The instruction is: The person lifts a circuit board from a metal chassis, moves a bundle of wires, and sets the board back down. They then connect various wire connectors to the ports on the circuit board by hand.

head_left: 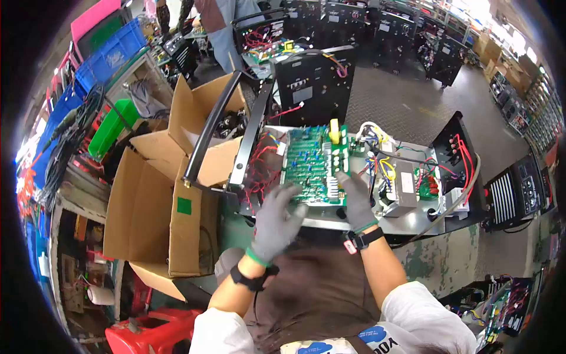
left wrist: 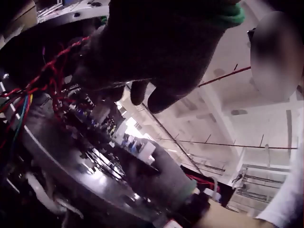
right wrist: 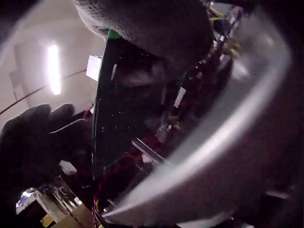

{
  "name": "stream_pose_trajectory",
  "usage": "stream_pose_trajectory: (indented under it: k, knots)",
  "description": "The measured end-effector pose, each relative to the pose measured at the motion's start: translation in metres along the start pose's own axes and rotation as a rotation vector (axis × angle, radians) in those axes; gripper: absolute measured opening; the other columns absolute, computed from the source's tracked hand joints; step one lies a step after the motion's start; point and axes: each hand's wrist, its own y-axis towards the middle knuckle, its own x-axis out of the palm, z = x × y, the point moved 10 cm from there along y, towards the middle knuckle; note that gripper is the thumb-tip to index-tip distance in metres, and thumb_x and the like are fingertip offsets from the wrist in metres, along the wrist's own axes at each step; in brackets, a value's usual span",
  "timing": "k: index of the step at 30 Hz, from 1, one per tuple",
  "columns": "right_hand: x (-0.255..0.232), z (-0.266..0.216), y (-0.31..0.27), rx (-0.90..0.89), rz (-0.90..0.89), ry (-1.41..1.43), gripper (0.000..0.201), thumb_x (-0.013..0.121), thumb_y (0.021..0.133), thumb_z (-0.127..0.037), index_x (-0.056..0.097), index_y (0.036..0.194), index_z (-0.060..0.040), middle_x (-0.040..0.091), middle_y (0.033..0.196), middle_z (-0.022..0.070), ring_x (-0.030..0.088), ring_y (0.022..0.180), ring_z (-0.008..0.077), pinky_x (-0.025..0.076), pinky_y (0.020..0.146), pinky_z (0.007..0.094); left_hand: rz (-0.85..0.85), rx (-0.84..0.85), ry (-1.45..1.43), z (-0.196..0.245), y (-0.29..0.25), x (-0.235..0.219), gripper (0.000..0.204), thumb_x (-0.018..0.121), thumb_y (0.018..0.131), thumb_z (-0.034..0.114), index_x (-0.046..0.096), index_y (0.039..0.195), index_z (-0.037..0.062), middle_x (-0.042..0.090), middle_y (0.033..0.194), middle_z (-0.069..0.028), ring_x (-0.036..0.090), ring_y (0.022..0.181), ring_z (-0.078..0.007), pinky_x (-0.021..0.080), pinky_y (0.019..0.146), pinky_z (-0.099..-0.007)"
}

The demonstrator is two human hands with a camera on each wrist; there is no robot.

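Note:
A green circuit board [head_left: 308,165] packed with small components sits over the metal chassis [head_left: 321,223] in the head view. Gripping its right edge is my gloved right hand [head_left: 356,200]. From the right wrist, the board's dark underside [right wrist: 123,109] shows tilted, with the right glove [right wrist: 147,28] over its upper edge. My left hand [head_left: 277,223], in a grey glove, hovers by the board's lower left corner with fingers loosely bent and nothing held. In the left wrist view the left glove [left wrist: 152,52] is dark, beside red wires [left wrist: 52,71].
On the chassis, right of the board, are a metal-cased part [head_left: 404,187] and coloured wires. A black handle bar [head_left: 213,127] rises at left, beside an open cardboard box [head_left: 141,203]. A red stool [head_left: 150,333] stands lower left. Black units stand behind.

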Motion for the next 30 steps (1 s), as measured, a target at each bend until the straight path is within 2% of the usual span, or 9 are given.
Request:
stream_pose_trajectory:
  k: [3,9,13,14,17,20,25,28,30]
  knots:
    - [-0.017,-0.051,-0.034,-0.301,0.058,-0.108,0.035,0.062,0.088,-0.022,0.058,0.115,-0.0003,0.062,0.105,0.0040,0.053,0.095,0.0102,0.043,0.084,0.0276,0.043,0.306,0.069,0.012,-0.057,-0.018,0.037,0.067,0.080,0.010,0.058,0.115,0.0024,0.058,0.117,-0.0148,0.060,0.094,-0.0242,0.048,0.083,-0.0322]
    - [-0.083,-0.092,-0.077,-0.199,0.149,0.327,0.036,0.049,0.094,-0.024,0.054,0.123,-0.0015,0.061,0.104,0.0053,0.059,0.089,0.0105,0.049,0.078,0.0260,0.467,-0.172,0.034,-0.080,-0.104,-0.055,0.051,0.069,0.081,0.017,0.051,0.126,0.0032,0.055,0.118,-0.0148,0.055,0.108,-0.0268,0.047,0.087,-0.0359]
    - [-0.141,-0.088,-0.101,-0.397,0.145,0.252,0.041,0.044,0.097,-0.020,0.045,0.132,0.0005,0.060,0.114,0.0114,0.061,0.092,0.0182,0.053,0.076,0.0300,0.423,-0.270,0.069,-0.112,-0.072,-0.032,0.066,0.073,0.077,0.029,0.047,0.130,0.0012,0.050,0.124,-0.0184,0.054,0.109,-0.0301,0.045,0.090,-0.0386]
    - [-0.135,-0.083,-0.100,-0.334,-0.111,0.726,0.042,0.043,0.098,-0.020,0.044,0.133,0.0012,0.058,0.121,0.0147,0.061,0.100,0.0214,0.054,0.081,0.0336,0.431,-0.277,0.069,-0.112,-0.068,-0.032,0.066,0.073,0.077,0.029,0.047,0.130,0.0012,0.050,0.124,-0.0184,0.054,0.109,-0.0301,0.045,0.090,-0.0386]
    - [-0.166,-0.091,-0.120,-0.422,0.386,0.269,0.040,0.045,0.098,-0.030,0.052,0.125,-0.0024,0.063,0.112,0.0095,0.063,0.095,0.0184,0.052,0.084,0.0344,0.342,-0.323,0.329,-0.113,-0.053,-0.026,0.059,0.071,0.078,0.025,0.049,0.128,0.0044,0.052,0.125,-0.0168,0.049,0.116,-0.0252,0.043,0.092,-0.0356]
    - [-0.165,-0.080,-0.114,-0.335,0.114,0.603,0.041,0.038,0.100,-0.028,0.046,0.131,-0.0012,0.058,0.122,0.0128,0.061,0.104,0.0228,0.052,0.089,0.0369,0.331,-0.188,0.215,-0.113,-0.040,-0.025,0.055,0.071,0.077,0.029,0.053,0.124,0.0085,0.060,0.113,-0.0128,0.056,0.105,-0.0228,0.046,0.085,-0.0353]
    - [-0.178,-0.056,-0.118,-0.209,0.201,0.727,0.040,0.048,0.096,-0.024,0.049,0.129,-0.0023,0.061,0.117,0.0115,0.062,0.099,0.0201,0.052,0.085,0.0343,0.126,-0.401,0.143,-0.127,-0.023,-0.017,0.054,0.073,0.073,0.033,0.055,0.118,0.0077,0.067,0.098,-0.0075,0.064,0.083,-0.0187,0.050,0.077,-0.0333]
    - [-0.195,-0.089,-0.154,-0.715,0.538,-0.306,0.038,0.047,0.097,-0.029,0.054,0.124,-0.0033,0.065,0.107,0.0107,0.065,0.086,0.0142,0.054,0.074,0.0317,0.135,-0.452,0.331,-0.128,-0.018,-0.019,0.047,0.073,0.073,0.031,0.060,0.111,0.0071,0.068,0.097,-0.0081,0.065,0.086,-0.0188,0.050,0.078,-0.0340]
    - [-0.210,-0.065,-0.142,-0.487,0.399,0.223,0.037,0.046,0.098,-0.030,0.055,0.122,-0.0041,0.065,0.102,0.0096,0.064,0.078,0.0120,0.054,0.067,0.0283,0.199,-0.493,0.435,-0.125,-0.022,-0.027,0.041,0.071,0.073,0.032,0.063,0.103,0.0053,0.069,0.093,-0.0086,0.065,0.086,-0.0202,0.050,0.079,-0.0350]
